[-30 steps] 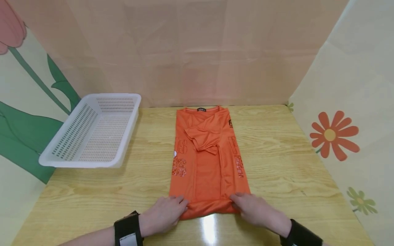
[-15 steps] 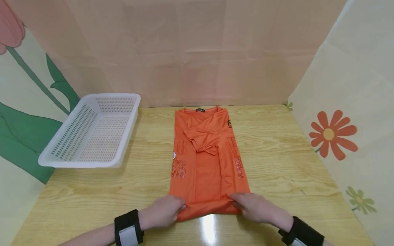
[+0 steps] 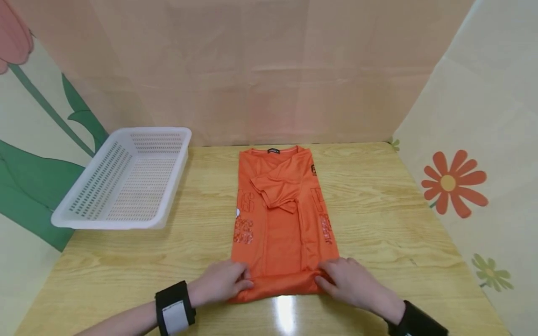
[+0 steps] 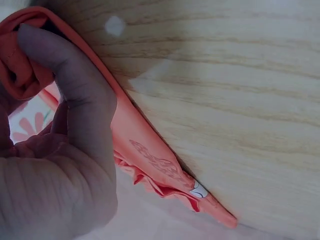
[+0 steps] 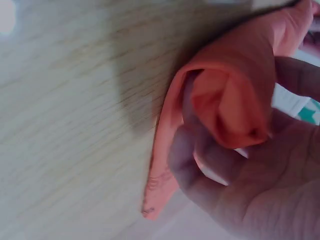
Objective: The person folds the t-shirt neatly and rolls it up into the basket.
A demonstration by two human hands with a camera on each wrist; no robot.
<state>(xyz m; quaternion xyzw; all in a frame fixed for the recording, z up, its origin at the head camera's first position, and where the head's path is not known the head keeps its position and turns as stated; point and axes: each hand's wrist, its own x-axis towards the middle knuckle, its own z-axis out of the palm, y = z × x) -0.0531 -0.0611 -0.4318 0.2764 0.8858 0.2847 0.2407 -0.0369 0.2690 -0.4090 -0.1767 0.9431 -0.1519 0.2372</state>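
An orange T-shirt point(image 3: 283, 233) lies on the table with its sides folded inward and a short sleeve crossing its upper middle. Its bottom hem is rolled into a thick band along the near edge. At the roll's left end my left hand point(image 3: 222, 281) grips the fabric; in the left wrist view a curled finger point(image 4: 80, 75) reaches into the coiled end. My right hand point(image 3: 353, 282) grips the roll's right end. The right wrist view shows that coil point(image 5: 230, 105) between its thumb and curled fingers. Collar and black neck label face the far edge.
A white perforated plastic basket point(image 3: 161, 205) stands at the left on the wooden table point(image 3: 378, 210). A peach backdrop point(image 3: 286, 74) rises behind the far edge, with flower-printed sheets point(image 3: 504, 140) at both sides.
Both hands have stayed at the two ends of the hem roll and shifted their finger hold slightly. The left end of the roll reaches a little further left. The basket has not moved.
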